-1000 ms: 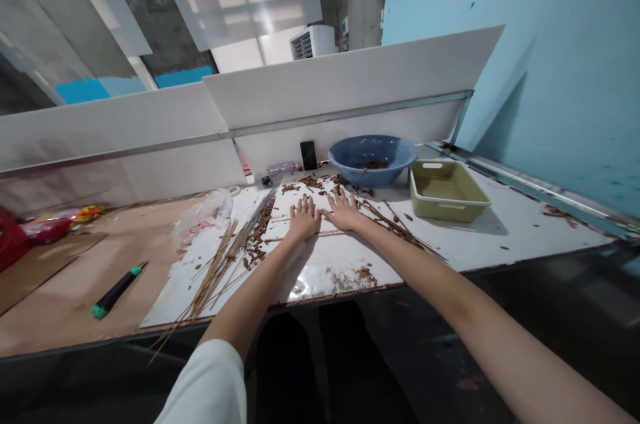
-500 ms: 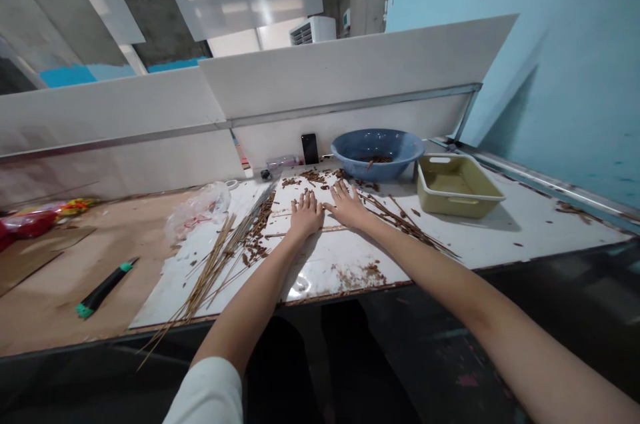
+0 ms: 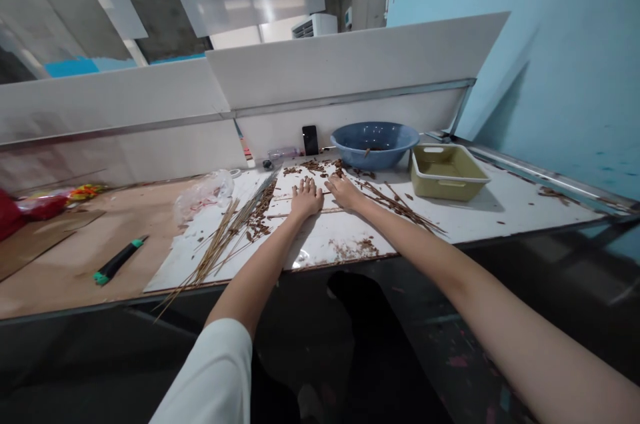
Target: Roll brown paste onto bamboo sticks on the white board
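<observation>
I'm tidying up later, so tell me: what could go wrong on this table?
Thin sticks stick out past the front edge of the table beside the left arm; a bump could knock some off.
Loose brown bits lie near the left hand and right hand; a sideways sweep might scatter them.

Glare flashes off the white tabletop [image 3: 320, 247], while the floor [image 3: 460, 351] below sinks into gloom! A soft shadow slants up the blue wall [image 3: 565, 71].
</observation>
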{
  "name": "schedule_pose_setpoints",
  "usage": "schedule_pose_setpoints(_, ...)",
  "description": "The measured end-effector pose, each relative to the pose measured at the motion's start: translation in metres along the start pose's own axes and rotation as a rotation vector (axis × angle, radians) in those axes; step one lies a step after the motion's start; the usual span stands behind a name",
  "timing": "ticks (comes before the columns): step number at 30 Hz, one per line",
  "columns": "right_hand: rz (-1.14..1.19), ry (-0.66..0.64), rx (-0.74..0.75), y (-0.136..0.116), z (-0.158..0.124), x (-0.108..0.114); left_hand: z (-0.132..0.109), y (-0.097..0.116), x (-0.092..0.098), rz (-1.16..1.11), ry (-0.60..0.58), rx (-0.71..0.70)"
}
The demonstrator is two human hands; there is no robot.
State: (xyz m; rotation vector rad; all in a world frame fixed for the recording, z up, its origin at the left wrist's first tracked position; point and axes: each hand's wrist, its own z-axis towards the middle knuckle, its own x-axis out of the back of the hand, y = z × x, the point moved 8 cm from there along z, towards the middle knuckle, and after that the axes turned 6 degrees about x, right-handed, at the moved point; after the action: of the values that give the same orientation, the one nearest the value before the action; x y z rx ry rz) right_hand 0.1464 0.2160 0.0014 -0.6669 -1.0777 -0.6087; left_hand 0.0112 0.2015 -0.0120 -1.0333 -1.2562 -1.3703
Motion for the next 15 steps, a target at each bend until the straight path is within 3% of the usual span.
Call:
schedule_pose_setpoints(5, 0.018, -0.043, 0.083, -0.008, 0.001, -0.006, -0.004, 0.003, 0.004, 0.016, 0.010, -0.026)
schedule_pose_setpoints(11, -0.003, -0.107, 0.035, -0.012, -0.002, -0.008, -0.012, 0.005, 0.009, 0.054, -0.004, -0.016)
schedule_pose_setpoints(15, -0.103, -0.204, 0.142, -0.028, -0.012, -0.008, -0.021, 0.007, 0.014, 0.080, -0.031, -0.006)
